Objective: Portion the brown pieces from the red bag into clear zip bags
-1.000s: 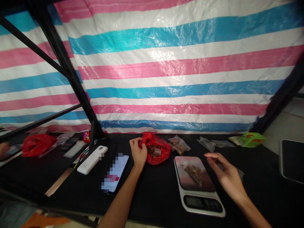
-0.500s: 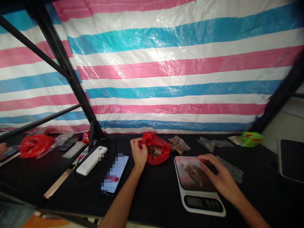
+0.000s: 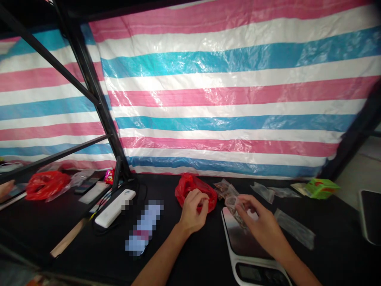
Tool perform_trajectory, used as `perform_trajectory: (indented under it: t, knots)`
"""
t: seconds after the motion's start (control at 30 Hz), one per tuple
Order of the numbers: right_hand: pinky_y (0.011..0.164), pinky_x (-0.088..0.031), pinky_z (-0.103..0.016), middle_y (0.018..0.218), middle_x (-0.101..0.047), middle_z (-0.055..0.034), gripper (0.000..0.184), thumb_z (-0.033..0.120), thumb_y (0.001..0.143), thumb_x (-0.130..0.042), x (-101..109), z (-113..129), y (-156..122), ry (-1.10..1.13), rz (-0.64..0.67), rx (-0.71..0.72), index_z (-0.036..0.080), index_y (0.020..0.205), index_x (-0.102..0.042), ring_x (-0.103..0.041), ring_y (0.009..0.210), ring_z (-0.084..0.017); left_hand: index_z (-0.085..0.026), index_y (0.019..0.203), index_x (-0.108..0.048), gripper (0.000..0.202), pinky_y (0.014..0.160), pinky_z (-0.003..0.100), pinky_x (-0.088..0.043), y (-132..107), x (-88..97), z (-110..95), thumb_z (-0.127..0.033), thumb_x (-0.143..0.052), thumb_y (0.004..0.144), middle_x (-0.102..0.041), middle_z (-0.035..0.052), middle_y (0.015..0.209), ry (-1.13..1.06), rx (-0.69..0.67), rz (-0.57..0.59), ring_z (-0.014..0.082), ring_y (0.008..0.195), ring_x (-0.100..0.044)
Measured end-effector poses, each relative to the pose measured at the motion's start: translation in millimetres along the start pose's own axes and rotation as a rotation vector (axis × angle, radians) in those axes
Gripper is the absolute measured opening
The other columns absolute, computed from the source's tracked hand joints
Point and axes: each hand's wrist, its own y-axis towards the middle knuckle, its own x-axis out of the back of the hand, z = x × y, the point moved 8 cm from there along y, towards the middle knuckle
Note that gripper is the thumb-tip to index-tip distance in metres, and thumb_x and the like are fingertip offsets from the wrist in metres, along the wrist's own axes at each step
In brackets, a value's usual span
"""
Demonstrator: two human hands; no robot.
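Note:
My left hand [image 3: 194,212] is at the near edge of the red plastic bag [image 3: 190,180], thumb and fingers drawn together; whatever they pinch is too small to make out. The hand hides most of the bag's brown contents. My right hand [image 3: 258,220] grips a small clear zip bag [image 3: 235,212] partly filled with thin brown pieces, its mouth held open toward the red bag. Beneath that hand lies the kitchen scale [image 3: 238,238], with a metal plate, white rim and dark display. Filled clear bags [image 3: 222,188] rest just behind.
Flat clear bags [image 3: 294,228] lie on the right near a green box [image 3: 323,188]. To the left are a phone [image 3: 145,226], a white power bank [image 3: 114,208] with cables and another red bag [image 3: 47,184]. A person's hand [image 3: 6,186] shows at the far left.
My right hand has picked the small filled bag up off the scale and moved it left. My left hand has moved right, from the red bag's left edge to its front. The view tilted up slightly.

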Motion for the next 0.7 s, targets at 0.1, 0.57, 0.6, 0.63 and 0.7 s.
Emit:
perform_trajectory:
  t: [0.1, 0.57, 0.6, 0.63, 0.7]
  knots:
    - [0.065, -0.052, -0.03, 0.078, -0.067, -0.0003, 0.024, 0.049, 0.096, -0.061, -23.5, 23.6, 24.2, 0.181, 0.068, -0.006, 0.025, 0.09, -0.061, -0.063, 0.07, -0.019, -0.025, 0.12, -0.068, 0.026, 0.088, 0.036, -0.055, 0.4, -8.0, 1.1, -0.027, -0.062, 0.095, -0.069, 0.0076, 0.106, -0.083, 0.045, 0.071, 0.0232, 0.097, -0.066]
    - [0.101, -0.05, -0.045, 0.114, -0.078, -0.0079, 0.025, 0.028, 0.09, -0.065, -121.9, 71.5, 68.9, -0.243, 0.484, 0.283, 0.028, 0.114, -0.075, -0.068, 0.111, -0.032, -0.02, 0.11, -0.064, 0.034, 0.086, 0.034, -0.052, -12.7, 54.8, 93.1, -0.05, -0.049, 0.102, -0.068, 0.0062, 0.094, -0.124, 0.536, -0.629, 0.0207, 0.089, -0.065]
    - [0.1, -0.049, -0.046, 0.112, -0.079, -0.0079, 0.024, 0.03, 0.09, -0.066, -126.7, 66.0, 67.9, -0.317, 0.513, 0.289, 0.028, 0.111, -0.076, -0.069, 0.109, -0.033, -0.02, 0.104, -0.066, 0.034, 0.089, 0.035, -0.051, -14.4, 58.4, 99.8, -0.05, -0.05, 0.101, -0.068, 0.0071, 0.096, -0.076, 0.566, -0.649, 0.022, 0.094, -0.065]
    - [0.099, -0.049, -0.046, 0.109, -0.079, -0.0077, 0.022, 0.03, 0.09, -0.066, -130.7, 60.5, 66.7, -0.363, 0.536, 0.287, 0.028, 0.109, -0.077, -0.07, 0.107, -0.033, -0.02, 0.099, -0.066, 0.034, 0.091, 0.036, -0.05, -15.5, 58.8, 106.8, -0.05, -0.051, 0.1, -0.068, 0.0078, 0.097, -0.06, 0.596, -0.645, 0.023, 0.098, -0.064]
    - [0.097, -0.049, -0.044, 0.103, -0.081, -0.007, 0.02, 0.028, 0.09, -0.067, -136.8, 51.3, 63.9, -0.393, 0.566, 0.272, 0.028, 0.106, -0.078, -0.073, 0.101, -0.031, -0.02, 0.095, -0.067, 0.036, 0.091, 0.036, -0.05, -16.7, 52.0, 120.4, -0.051, -0.05, 0.1, -0.069, 0.0079, 0.097, -0.112, 0.653, -0.6, 0.0234, 0.098, -0.065]
